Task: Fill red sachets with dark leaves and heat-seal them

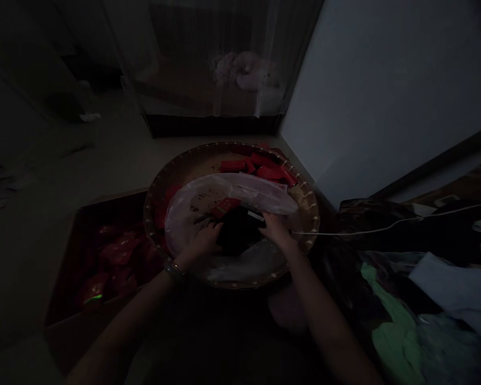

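The room is very dim. A round woven basket tray (304,195) sits on the floor in front of me, with a clear plastic bag (240,190) spread over it. My left hand (202,243) and my right hand (276,229) both close on a dark lump (238,232) at the near side of the bag. A red packet (225,206) lies just beyond the lump. More red packets (260,166) lie at the tray's far rim. A bracelet rings my left wrist.
A cardboard box (76,230) with several red packets stands left of the tray. A white cable (385,227) runs off to the right over crumpled cloth (396,321). A wall (385,80) rises behind right; a curtained dark opening (212,69) lies ahead.
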### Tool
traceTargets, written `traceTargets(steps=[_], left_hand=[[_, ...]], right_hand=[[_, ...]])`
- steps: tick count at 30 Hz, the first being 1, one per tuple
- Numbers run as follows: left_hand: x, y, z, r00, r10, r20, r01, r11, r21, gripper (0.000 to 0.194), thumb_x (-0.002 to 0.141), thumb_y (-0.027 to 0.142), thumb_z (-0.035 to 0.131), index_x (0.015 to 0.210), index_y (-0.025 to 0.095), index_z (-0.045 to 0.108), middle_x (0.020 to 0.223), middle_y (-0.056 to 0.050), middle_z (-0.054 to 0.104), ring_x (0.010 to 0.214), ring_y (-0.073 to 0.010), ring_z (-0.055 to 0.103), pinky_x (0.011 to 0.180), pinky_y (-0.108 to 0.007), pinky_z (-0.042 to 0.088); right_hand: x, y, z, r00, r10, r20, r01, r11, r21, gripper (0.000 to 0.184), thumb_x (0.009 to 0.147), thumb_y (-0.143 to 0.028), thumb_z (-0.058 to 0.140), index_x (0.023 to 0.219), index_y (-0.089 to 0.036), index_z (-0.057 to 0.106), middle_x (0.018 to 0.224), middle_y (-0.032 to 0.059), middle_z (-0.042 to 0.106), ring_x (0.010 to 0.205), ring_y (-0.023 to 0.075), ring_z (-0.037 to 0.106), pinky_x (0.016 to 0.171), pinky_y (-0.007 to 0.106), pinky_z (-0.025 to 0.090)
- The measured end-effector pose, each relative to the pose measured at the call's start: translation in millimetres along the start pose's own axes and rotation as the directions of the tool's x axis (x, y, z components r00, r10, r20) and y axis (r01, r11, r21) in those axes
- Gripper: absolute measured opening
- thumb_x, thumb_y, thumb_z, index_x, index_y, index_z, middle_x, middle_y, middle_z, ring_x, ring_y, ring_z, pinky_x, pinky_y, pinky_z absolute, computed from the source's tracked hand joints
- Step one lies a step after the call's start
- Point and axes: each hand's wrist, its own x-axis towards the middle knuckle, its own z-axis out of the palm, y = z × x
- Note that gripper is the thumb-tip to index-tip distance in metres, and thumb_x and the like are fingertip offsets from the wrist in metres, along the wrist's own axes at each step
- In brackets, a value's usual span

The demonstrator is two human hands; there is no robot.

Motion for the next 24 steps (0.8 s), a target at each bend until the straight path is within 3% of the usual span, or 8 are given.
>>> traceTargets(steps=[3, 6, 8, 10, 14, 16, 20, 24], left_hand=[[2.5, 1.2, -2.9, 1.0, 0.017, 0.021, -0.018, 0.999, 0.049, 0.075, 0.065, 0.023, 0.073, 0.133, 0.013, 0.044, 0.119, -0.017, 0.057, 0.106, -0.0308, 0.058, 0.091, -0.037, 0.044], [9.4, 2.8, -9.0, 0.998, 0.045, 0.033, -0.049, 0.992, 0.115, 0.085, 0.061, 0.028, 0.076, 0.137, 0.014, 0.04, 0.126, -0.02, 0.052, 0.111, -0.0347, 0.054, 0.092, -0.039, 0.042], [15.5, 2.9, -11.8, 0.993, 0.091, 0.074, -0.101, 0.985, 0.136, 0.096, 0.058, 0.029, 0.077, 0.142, 0.015, 0.032, 0.136, -0.022, 0.044, 0.117, -0.0368, 0.05, 0.094, -0.04, 0.04], [19.9, 2.0, -12.3, 0.987, 0.115, 0.111, -0.131, 0.98, 0.148, 0.102, 0.057, 0.028, 0.078, 0.145, 0.016, 0.027, 0.14, -0.022, 0.04, 0.118, -0.0378, 0.049, 0.095, -0.041, 0.039], [17.6, -0.1, -6.5, 0.988, 0.116, 0.099, -0.131, 0.979, 0.158, 0.1, 0.06, 0.022, 0.075, 0.146, 0.015, 0.025, 0.133, -0.023, 0.046, 0.114, -0.0356, 0.053, 0.094, -0.039, 0.039], [12.6, 0.3, -1.3, 0.991, 0.106, 0.085, -0.117, 0.983, 0.144, 0.097, 0.062, 0.018, 0.071, 0.146, 0.014, 0.023, 0.132, -0.023, 0.046, 0.109, -0.0331, 0.057, 0.091, -0.037, 0.042], [6.5, 4.8, 11.5, 0.996, 0.056, 0.063, -0.06, 0.996, 0.067, 0.09, 0.064, 0.011, 0.065, 0.144, 0.007, 0.023, 0.127, -0.025, 0.049, 0.104, -0.0319, 0.06, 0.085, -0.038, 0.047], [10.6, 10.7, 17.8, 0.999, 0.03, -0.017, -0.032, 0.991, -0.13, 0.078, 0.063, 0.009, 0.065, 0.135, 0.008, 0.035, 0.121, -0.02, 0.057, 0.11, -0.0299, 0.058, 0.091, -0.038, 0.046]], right_hand=[[0.4, -2.4, -2.3, 0.995, 0.043, -0.09, -0.05, 0.997, -0.067, 0.051, 0.075, -0.015, 0.066, 0.124, -0.011, 0.052, 0.122, 0.0192, 0.058, 0.118, 0.0304, 0.051, 0.1, 0.042, 0.036], [-4.5, -15.1, 0.6, 0.994, -0.012, -0.106, 0.004, 0.997, -0.077, 0.048, 0.078, -0.014, 0.063, 0.125, -0.012, 0.051, 0.123, 0.0178, 0.057, 0.117, 0.0287, 0.052, 0.099, 0.041, 0.039], [-9.4, -25.6, 5.1, 0.994, -0.108, -0.022, 0.107, 0.994, -0.036, 0.046, 0.079, -0.013, 0.061, 0.125, -0.015, 0.053, 0.121, 0.0135, 0.058, 0.114, 0.0242, 0.055, 0.097, 0.036, 0.042], [-13.6, -34.1, 10.3, 0.975, -0.19, 0.119, 0.192, 0.981, -0.012, 0.056, 0.075, -0.01, 0.064, 0.129, -0.016, 0.05, 0.122, 0.0123, 0.058, 0.114, 0.0233, 0.055, 0.095, 0.035, 0.044], [-16.9, -43.3, 17.9, 0.949, -0.162, 0.271, 0.187, 0.98, -0.07, 0.092, 0.061, -0.004, 0.074, 0.143, -0.018, 0.034, 0.141, 0.0183, 0.042, 0.119, 0.0311, 0.052, 0.094, 0.043, 0.047], [-16.9, -47.3, 20.6, 0.942, -0.17, 0.29, 0.205, 0.974, -0.096, 0.099, 0.057, -0.002, 0.076, 0.144, -0.021, 0.032, 0.148, 0.0177, 0.034, 0.121, 0.0338, 0.049, 0.093, 0.046, 0.047], [-17.8, -58.5, 25.4, 0.926, -0.252, 0.282, 0.283, 0.956, -0.074, 0.087, 0.061, -0.003, 0.073, 0.139, -0.021, 0.038, 0.14, 0.0152, 0.041, 0.118, 0.0296, 0.052, 0.093, 0.042, 0.047], [-18.0, -66.7, 26.3, 0.926, -0.23, 0.301, 0.243, 0.97, -0.007, 0.069, 0.068, -0.007, 0.069, 0.132, -0.017, 0.045, 0.123, 0.0136, 0.051, 0.101, 0.0243, 0.062, 0.086, 0.037, 0.049]])
